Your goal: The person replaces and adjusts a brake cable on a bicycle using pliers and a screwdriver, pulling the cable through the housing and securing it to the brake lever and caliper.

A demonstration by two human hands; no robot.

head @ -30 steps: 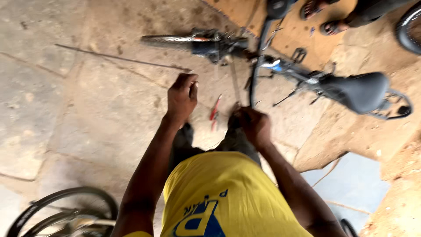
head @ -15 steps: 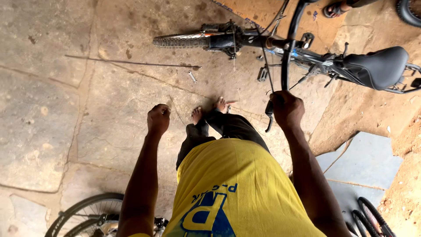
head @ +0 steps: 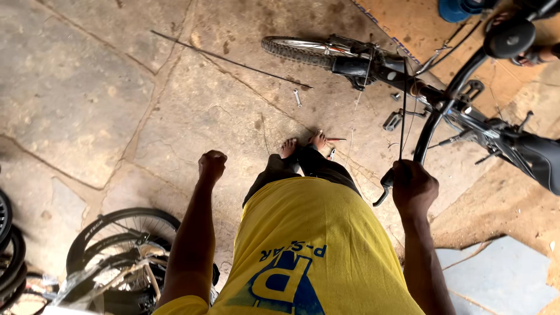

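The right hand (head: 414,188) was clenched around the handlebar grip of a bicycle (head: 431,111) lying on the stone floor (head: 87,87). The left hand (head: 212,164), fisted and empty, hung beside it. The bicycle looked heavy, rigid, awkward; handlebar and frame offered firm holds.

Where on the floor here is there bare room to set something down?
Bare stone spans the upper left, bordered by the long thin rod and the left hand. Crowded: around the bicycle the right hand grips, with a small wrench lying nearby, and the stacked wheels lower left.
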